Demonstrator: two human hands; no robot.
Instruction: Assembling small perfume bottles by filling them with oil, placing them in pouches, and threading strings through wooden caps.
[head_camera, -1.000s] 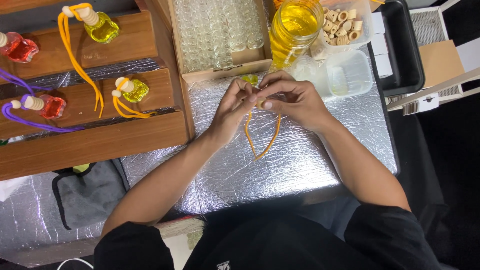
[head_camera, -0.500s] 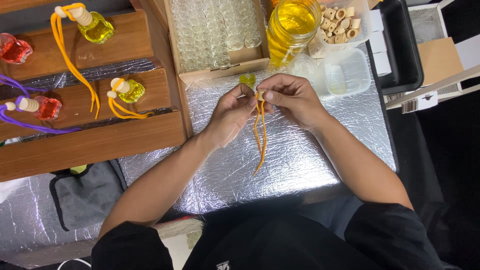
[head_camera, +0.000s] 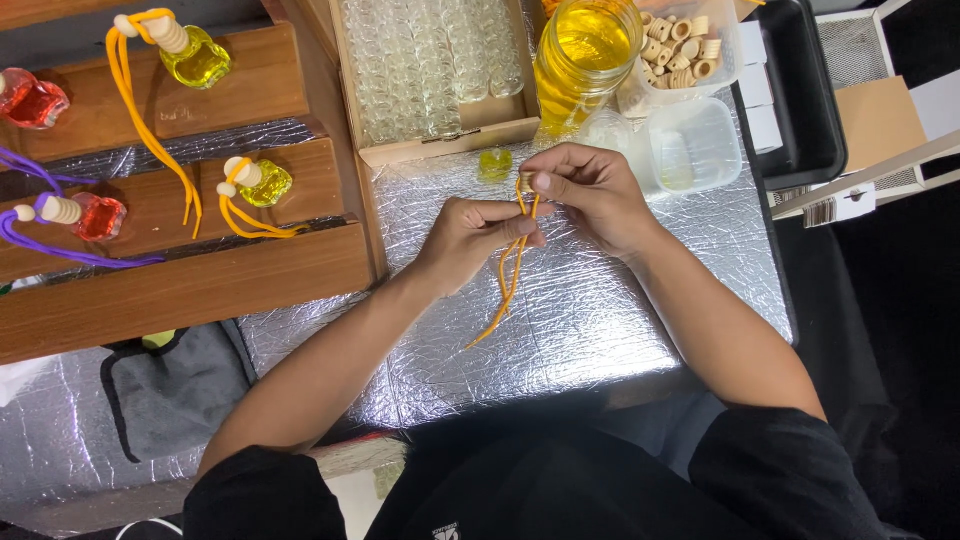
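Observation:
My left hand (head_camera: 470, 238) and my right hand (head_camera: 590, 190) meet above a silver foil-covered table (head_camera: 600, 320). Both pinch the top of a yellow-orange cord (head_camera: 508, 280), whose strands hang down and trail toward me across the foil. A small yellow-filled glass bottle (head_camera: 494, 163) stands on the foil just beyond my fingers. Behind it sits a big jar of yellow liquid (head_camera: 583, 60).
A box of empty clear bottles (head_camera: 430, 60) lies at the back. A tub of wooden caps (head_camera: 685, 45) and an empty clear tub (head_camera: 690, 145) stand right. Wooden steps (head_camera: 180, 270) at left hold finished yellow and red bottles with cords. A black tray (head_camera: 800, 90) sits far right.
The cord's open loop has been drawn together into straight hanging strands, and its upper end now rises between my fingertips. My hands stay in about the same place.

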